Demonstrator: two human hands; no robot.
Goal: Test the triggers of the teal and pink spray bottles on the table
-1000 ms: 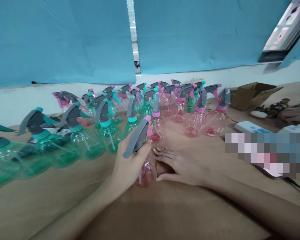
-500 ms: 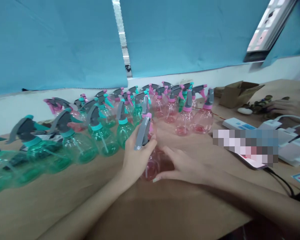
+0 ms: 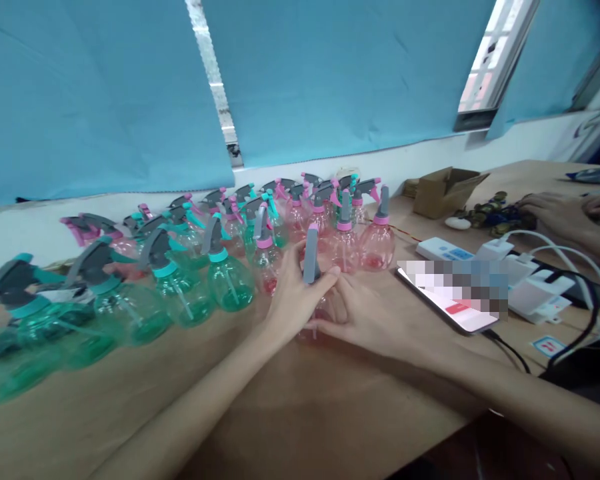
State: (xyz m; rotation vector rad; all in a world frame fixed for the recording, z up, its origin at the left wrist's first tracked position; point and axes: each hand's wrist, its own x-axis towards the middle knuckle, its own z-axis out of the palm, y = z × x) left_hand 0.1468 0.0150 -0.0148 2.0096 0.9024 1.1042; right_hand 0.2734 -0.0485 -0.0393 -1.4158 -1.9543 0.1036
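Note:
In the middle of the head view is a pink spray bottle [image 3: 311, 253] with a grey and pink trigger head, standing roughly upright. My left hand [image 3: 296, 292] is closed around its neck and head. From the right, my right hand [image 3: 367, 315] wraps its fingers around the clear pink body, which my hands mostly hide. Just left of them stands another pink spray bottle [image 3: 266, 257], and beside it a green spray bottle [image 3: 230, 280]. Behind my right hand are two more pink bottles, one of them a pink spray bottle [image 3: 377, 243] at the row's end.
Several green spray bottles [image 3: 130, 310] line the left, with more bottles behind. At right lie a phone [image 3: 460, 320] with a partly blurred screen, a power strip [image 3: 443, 250] with chargers and cables, an open cardboard box [image 3: 443, 193], and another person's hand [image 3: 555, 210].
The view has swung right, so the scene sits further left. My right hand has closed in around the bottle's body; my left hand still holds its top, now turned with the grey back facing me.

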